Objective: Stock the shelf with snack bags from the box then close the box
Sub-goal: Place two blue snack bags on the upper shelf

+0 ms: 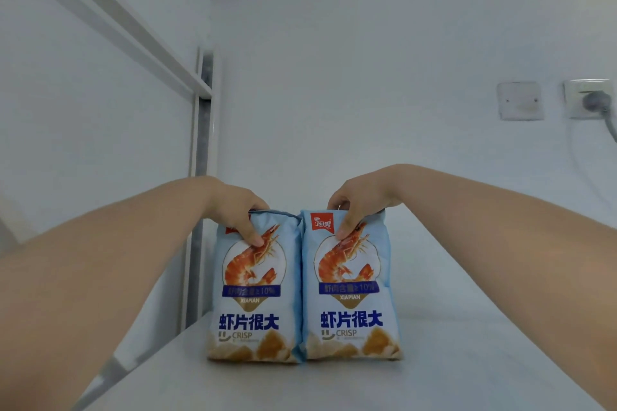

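While both shrimp-crisp bags stand upright near the shelf's (467, 360) front edge, toward its left end, the head view shows the left hand (238, 213) pinching the top of the left bag (253, 294) and the right hand (359, 202) pinching the top of the right bag (350, 290). Bags touch side by side, labels forward. Release gently, one hand at a time, so neither tips (tall, light, likely wobbly). Box not in view.
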